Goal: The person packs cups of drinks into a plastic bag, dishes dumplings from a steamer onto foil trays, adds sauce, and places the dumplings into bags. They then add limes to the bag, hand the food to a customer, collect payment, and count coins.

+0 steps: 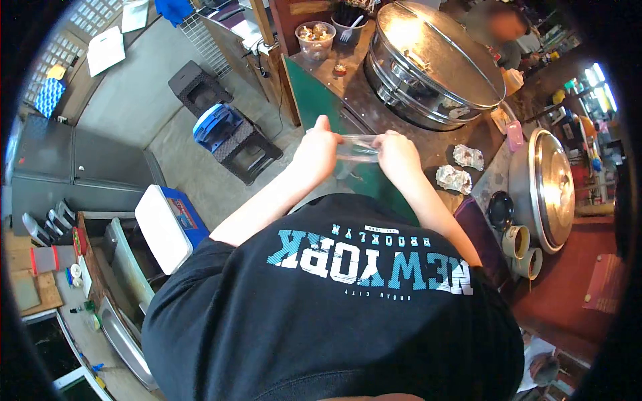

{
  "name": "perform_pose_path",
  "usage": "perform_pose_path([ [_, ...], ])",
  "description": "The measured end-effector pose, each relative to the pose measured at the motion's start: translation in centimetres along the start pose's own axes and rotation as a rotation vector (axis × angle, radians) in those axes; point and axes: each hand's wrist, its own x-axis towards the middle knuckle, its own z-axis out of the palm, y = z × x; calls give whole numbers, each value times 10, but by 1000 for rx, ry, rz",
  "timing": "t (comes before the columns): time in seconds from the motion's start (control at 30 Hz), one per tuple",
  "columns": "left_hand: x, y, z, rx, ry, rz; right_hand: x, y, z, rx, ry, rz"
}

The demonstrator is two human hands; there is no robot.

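Note:
Both hands grip a clear plastic bag (pixel 358 148), stretched between them over a green board (pixel 311 93) at the counter's edge. My left hand (pixel 318 148) is closed on the bag's left side, its thumb pointing up. On the bag's right side, my right hand (pixel 397 152) has its fingers closed on the plastic. To the right of that hand, two pale, lumpy wrapped bundles (pixel 454 179) (pixel 469 157) lie on the brown counter. A large round metal steamer (pixel 435 63) with a lid stands beyond the hands.
A second lidded pot (pixel 552 190) stands right, beside cups (pixel 515 242). Behind are a plastic tub (pixel 315 40) and a cup with a fork (pixel 348 30). A person (pixel 498 33) is past the steamer. Stools (pixel 244 147) and a cooler (pixel 164 227) stand left.

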Motion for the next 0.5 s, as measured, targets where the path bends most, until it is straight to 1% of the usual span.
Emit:
perform_pose_path([
  [0.03,2,4,-5,51,-117,-60,1,5,3,-14,-50,-34],
  [0.1,4,22,-27,175,-47,-31,-4,-26,-28,144,25,-114],
  [0.13,3,47,-54,156,200,41,-14,-49,-61,224,155,-246],
  [0.17,5,69,-83,340,597,308,-19,-62,-75,235,412,-342],
  [0.2,0,64,-85,188,760,449,-27,-57,-83,356,579,-520],
  [0.23,-2,65,-77,126,694,446,-36,-53,-91,439,736,-710],
  [0.3,-8,68,-61,1,568,428,-39,-17,-62,230,569,-683],
  [0.33,-10,70,-53,149,223,265,-38,1,-42,146,246,-400],
  [0.37,-15,50,-24,97,44,178,-43,41,-10,144,155,-398],
  [0.4,-19,23,9,50,-127,92,-57,69,-1,498,109,-295],
  [0.47,-27,8,39,119,-214,11,-87,105,-24,573,95,-9],
  [0.5,-26,20,37,98,-203,10,-95,127,-41,298,252,-108],
])
